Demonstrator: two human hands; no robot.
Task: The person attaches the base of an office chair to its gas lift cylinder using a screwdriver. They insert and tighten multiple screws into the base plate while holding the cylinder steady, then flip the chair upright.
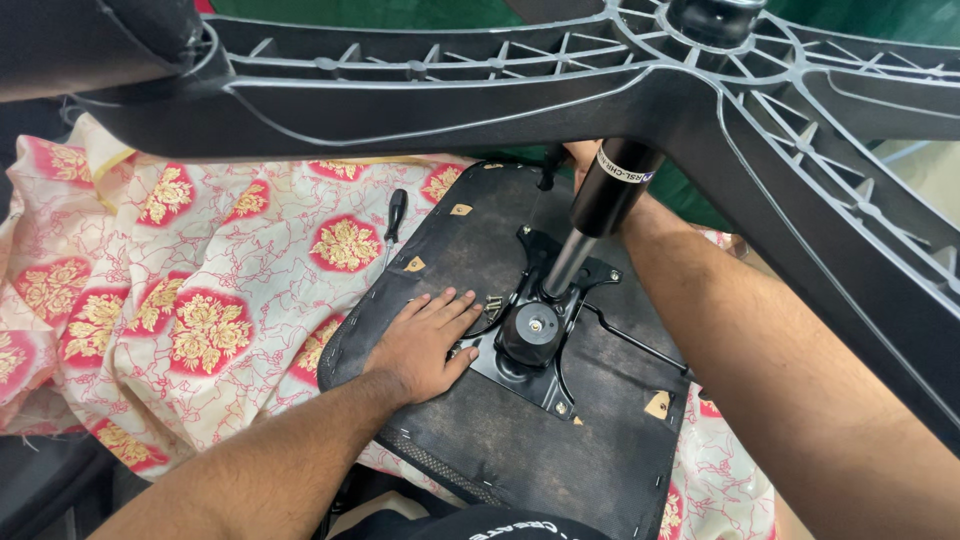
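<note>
- Head view, looking down: an office chair seat [520, 440] lies upside down on a flowery red and cream cloth [200, 290], black underside facing up.
- Left hand [425, 345] is flat on the seat bottom, palm down, fingers spread and gripping nothing. Fingertips sit right at the left edge of the metal plate [535, 375], touching it or near enough; can't tell which.
- The plate is bolted to the middle of the seat, with a round black knob [530, 332] on it just right of the left hand.
- The gas cylinder [598, 215] stands up out of the plate, tilted toward the far right, chrome rod at the bottom and a black tube higher up.
- Right arm runs from the near right up to the cylinder. The right hand [585, 155] is mostly hidden behind the tube and the base, so can't tell if it's wrapped around anything.
- The black star base [480, 100] fills the top of the view, close to the camera, ribbed underside showing.
- A screwdriver [395, 220] with a black handle lies on the cloth just off the seat's far left edge, well clear of both hands.
</note>
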